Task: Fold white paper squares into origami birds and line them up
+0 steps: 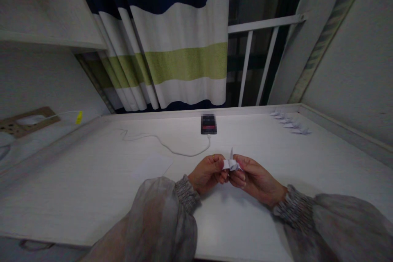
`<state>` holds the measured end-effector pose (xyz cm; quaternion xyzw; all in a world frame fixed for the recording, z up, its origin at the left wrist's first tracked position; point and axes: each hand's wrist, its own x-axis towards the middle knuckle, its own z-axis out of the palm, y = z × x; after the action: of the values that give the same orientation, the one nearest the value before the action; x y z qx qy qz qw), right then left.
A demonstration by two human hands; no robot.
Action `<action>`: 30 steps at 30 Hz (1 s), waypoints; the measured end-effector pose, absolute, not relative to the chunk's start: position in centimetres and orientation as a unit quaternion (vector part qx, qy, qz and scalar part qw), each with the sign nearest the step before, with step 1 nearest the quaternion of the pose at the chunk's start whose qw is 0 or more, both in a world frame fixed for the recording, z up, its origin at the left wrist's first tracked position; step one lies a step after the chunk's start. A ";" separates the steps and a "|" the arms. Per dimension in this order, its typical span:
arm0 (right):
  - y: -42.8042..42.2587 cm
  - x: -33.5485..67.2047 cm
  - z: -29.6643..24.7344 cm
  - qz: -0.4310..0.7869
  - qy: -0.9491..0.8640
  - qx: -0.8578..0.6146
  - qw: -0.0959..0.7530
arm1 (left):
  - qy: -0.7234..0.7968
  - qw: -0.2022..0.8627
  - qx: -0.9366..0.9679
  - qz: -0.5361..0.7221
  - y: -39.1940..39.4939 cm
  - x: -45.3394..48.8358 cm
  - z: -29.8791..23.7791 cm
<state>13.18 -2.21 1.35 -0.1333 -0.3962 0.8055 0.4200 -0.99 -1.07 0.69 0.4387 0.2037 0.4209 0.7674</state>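
Observation:
A small white origami crane [232, 165] is held between my two hands above the white desk [239, 221], one narrow point sticking up. My left hand [209, 172] pinches its left wing between thumb and fingers. On the other side, my right hand [256, 178] grips the right part of the crane, its thumb on top and its fingertips underneath. The fingers cover both outer ends of the paper.
Several folded paper cranes [288, 123] stand in a row at the back right. A phone [208, 124] lies near the back edge, its white cable [172, 150] curving left. White paper [153, 166] lies left of my hands. A power strip [30, 122] is at far left.

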 end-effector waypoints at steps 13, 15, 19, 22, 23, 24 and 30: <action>-2.2 13.2 1.6 0.803 -0.391 -0.156 0.422 | 0.203 0.765 0.458 0.405 -1.1 -1.2 0.9; -2.2 13.2 1.6 0.806 -0.386 -0.157 0.420 | 0.209 0.759 0.458 0.412 -1.2 -1.2 1.0; -2.2 13.2 1.6 0.811 -0.377 -0.150 0.423 | 0.214 0.752 0.463 0.419 -1.2 -1.1 0.9; -2.1 13.1 1.6 0.814 -0.375 -0.142 0.420 | 0.187 0.758 0.452 0.431 -1.2 -0.9 0.9; -2.1 13.1 1.5 0.815 -0.374 -0.140 0.420 | 0.180 0.761 0.446 0.435 -1.3 -0.8 1.0; -2.1 13.1 1.6 0.816 -0.373 -0.137 0.420 | 0.176 0.762 0.442 0.439 -1.3 -0.7 1.0; -2.2 13.0 1.8 0.811 -0.372 -0.142 0.428 | 0.188 0.768 0.441 0.424 -1.3 -0.9 1.0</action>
<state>12.99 -2.20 1.75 -0.1422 -0.3719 0.8111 0.4285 -0.86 -1.34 1.01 0.4408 0.1881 0.4242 0.7684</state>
